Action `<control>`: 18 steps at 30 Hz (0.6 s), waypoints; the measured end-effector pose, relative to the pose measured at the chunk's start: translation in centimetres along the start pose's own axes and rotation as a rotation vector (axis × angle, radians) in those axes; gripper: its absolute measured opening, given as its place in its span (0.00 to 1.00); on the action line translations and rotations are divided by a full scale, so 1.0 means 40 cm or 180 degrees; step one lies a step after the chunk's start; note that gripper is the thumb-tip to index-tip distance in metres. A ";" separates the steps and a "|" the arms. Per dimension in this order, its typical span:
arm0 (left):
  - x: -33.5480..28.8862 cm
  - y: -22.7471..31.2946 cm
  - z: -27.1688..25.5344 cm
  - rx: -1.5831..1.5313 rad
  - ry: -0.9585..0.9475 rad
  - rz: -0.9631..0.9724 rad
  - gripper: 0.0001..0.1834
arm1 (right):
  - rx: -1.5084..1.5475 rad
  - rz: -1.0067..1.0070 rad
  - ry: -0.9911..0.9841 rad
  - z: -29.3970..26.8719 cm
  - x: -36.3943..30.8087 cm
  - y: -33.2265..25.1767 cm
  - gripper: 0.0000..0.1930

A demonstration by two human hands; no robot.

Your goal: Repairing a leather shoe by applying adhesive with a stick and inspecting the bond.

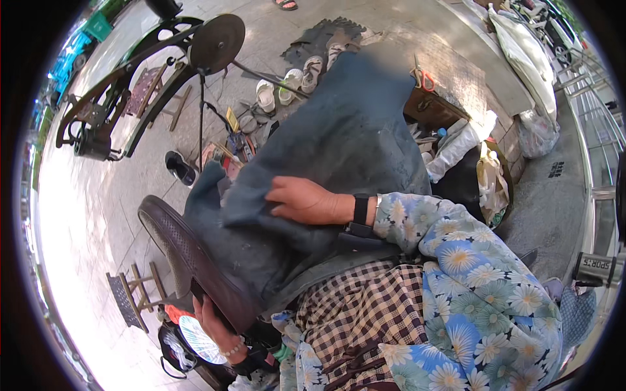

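Note:
A dark brown slip-on shoe (195, 260) with small perforations is tilted up at the lower left, its sole side facing left. My left hand (215, 332) grips it by the heel end, fingers wrapped round the edge. Over my lap spreads a large dark blue-grey cloth (339, 124), worn and smudged. My right hand (303, 200) is on this cloth near the middle, its fingers curled into a fold that bunches up to the left. The cloth's left edge lies close beside the shoe.
A black hand-cranked sewing machine (150, 78) stands at the upper left. Shoes (265, 96) and scattered tools (241, 143) lie beyond the cloth. Orange-handled scissors (425, 81) rest at a wooden box (427, 107) on the right. A folding stool (134, 293) stands at the left.

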State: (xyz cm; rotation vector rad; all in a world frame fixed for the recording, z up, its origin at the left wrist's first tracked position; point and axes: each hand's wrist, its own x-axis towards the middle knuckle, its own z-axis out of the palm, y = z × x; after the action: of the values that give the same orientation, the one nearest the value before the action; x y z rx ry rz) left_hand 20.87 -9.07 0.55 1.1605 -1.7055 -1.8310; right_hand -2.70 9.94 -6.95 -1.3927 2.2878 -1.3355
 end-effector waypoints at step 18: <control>0.069 -0.028 0.029 0.1584 -0.0419 0.1232 0.17 | 0.0669 0.0097 -0.2259 -0.024 -0.137 0.034 0.15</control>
State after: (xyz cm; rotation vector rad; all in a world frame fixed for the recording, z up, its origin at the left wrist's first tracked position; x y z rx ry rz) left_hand 18.65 -10.20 -1.47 0.8003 -2.3544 -1.3118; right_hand -1.02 14.99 -9.05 -1.4447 1.6437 -0.8424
